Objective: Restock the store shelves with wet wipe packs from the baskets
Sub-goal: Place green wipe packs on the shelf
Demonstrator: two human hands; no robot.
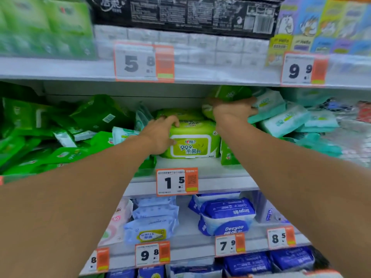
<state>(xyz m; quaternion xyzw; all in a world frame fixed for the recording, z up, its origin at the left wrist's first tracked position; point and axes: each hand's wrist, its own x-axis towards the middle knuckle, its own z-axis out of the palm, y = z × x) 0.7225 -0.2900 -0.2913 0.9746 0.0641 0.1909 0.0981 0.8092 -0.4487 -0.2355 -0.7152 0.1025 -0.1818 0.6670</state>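
Shelf background blurred; left hand grips lime wipe pack, right hand fingers hidden, grasp unclear.

Lime-green lidded wet wipe pack sitting mid-shelf on grey metal shelf; heap of dark green soft packs lying at 9 o'clock, pale teal soft packs leaning at 2 o'clock.

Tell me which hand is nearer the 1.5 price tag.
Left. The left hand grips the lime wipe pack just above the 1.5 price tag; the right hand is higher, among stacked packs.
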